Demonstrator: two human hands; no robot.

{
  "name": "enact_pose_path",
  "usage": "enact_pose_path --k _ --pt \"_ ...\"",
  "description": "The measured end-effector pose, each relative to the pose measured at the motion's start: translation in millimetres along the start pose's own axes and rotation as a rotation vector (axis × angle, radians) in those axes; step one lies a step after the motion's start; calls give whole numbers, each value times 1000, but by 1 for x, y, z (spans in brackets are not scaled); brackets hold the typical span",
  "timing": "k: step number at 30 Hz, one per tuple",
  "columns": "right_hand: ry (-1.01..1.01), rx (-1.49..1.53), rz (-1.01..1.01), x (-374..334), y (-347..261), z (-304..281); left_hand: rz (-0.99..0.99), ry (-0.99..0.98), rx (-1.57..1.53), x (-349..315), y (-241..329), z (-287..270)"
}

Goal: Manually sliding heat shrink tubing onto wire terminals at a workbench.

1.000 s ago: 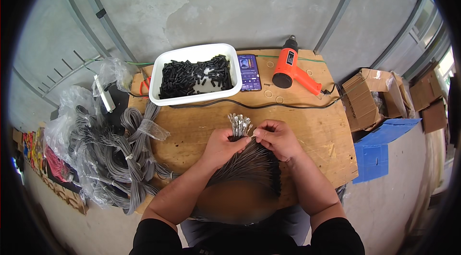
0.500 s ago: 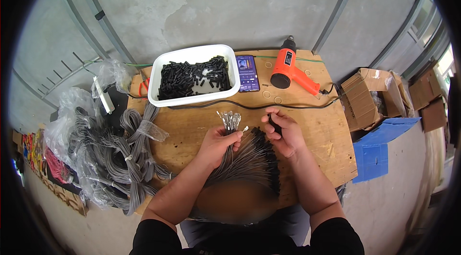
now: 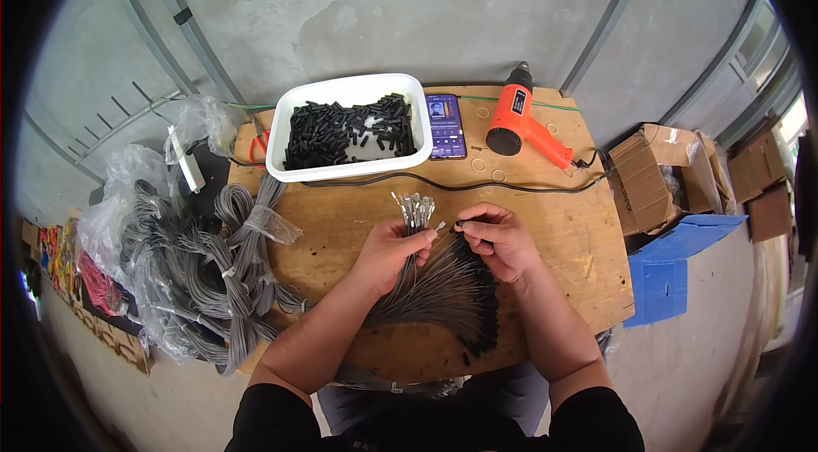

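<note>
My left hand is closed around a bundle of thin grey wires, whose bare metal terminals stick up above the fingers. One terminal leans out to the right, past my thumb tip. Just right of it, my right hand pinches a small black sleeve between thumb and fingers. A slight gap seems to lie between sleeve and terminal. Below and between the hands the wires fan out to the right, many ending in black sleeves. A loose black sleeve lies near the front edge.
A white tub of black sleeves stands at the back, beside a phone and an orange heat gun. A black cable crosses the wooden table. Coiled grey wires crowd the left; cardboard boxes stand right.
My right hand has shifted left and its grip has turned, bringing the black sleeve to its fingertips near the leaning terminal. My left hand keeps its hold on the wires.
</note>
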State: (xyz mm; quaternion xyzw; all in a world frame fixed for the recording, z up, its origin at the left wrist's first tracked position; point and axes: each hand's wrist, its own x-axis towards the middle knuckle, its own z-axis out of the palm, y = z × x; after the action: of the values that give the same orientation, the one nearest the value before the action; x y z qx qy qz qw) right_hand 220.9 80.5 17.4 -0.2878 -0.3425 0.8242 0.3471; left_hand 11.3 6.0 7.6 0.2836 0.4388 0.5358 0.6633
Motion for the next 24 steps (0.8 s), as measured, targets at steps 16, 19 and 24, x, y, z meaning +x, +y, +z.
enact_pose_path --k 16,19,24 --pt "93 -142 -56 -3 6 15 -19 -49 -26 1 -3 -3" --pt "93 -169 -62 -4 7 16 -29 -51 -26 0 -2 -2" --pt "47 -202 -135 -5 11 11 -50 -70 -53 0 -1 -2"
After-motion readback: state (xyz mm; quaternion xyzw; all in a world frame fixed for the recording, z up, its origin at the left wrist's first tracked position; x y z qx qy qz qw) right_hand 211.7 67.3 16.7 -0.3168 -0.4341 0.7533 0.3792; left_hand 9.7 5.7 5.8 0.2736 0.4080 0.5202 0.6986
